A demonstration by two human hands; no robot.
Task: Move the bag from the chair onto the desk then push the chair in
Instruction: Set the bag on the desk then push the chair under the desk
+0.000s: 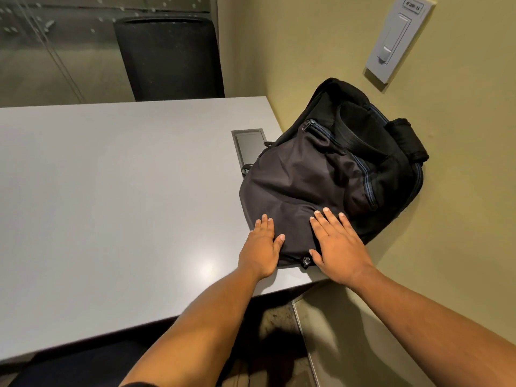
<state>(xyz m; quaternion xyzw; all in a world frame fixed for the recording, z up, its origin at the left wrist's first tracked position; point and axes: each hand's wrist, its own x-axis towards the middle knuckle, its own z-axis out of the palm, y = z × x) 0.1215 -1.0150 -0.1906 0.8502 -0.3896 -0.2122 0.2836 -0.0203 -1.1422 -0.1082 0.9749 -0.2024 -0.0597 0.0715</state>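
Observation:
A dark grey and black bag [329,174] lies on the right end of the grey desk [111,191], leaning against the yellow wall. My left hand [261,247] rests flat on the bag's near left edge, fingers spread, partly on the desk. My right hand [337,244] lies flat on the bag's near right side with the fingers apart. Neither hand grips anything. A dark edge at the bottom left, below the desk's front edge, may be the chair seat [69,367]; I cannot tell for sure.
A black chair back [170,57] stands on the far side of the desk in front of a glass wall. A flush grey cover plate [248,145] sits in the desk, partly under the bag. A light switch [396,37] is on the wall at the right.

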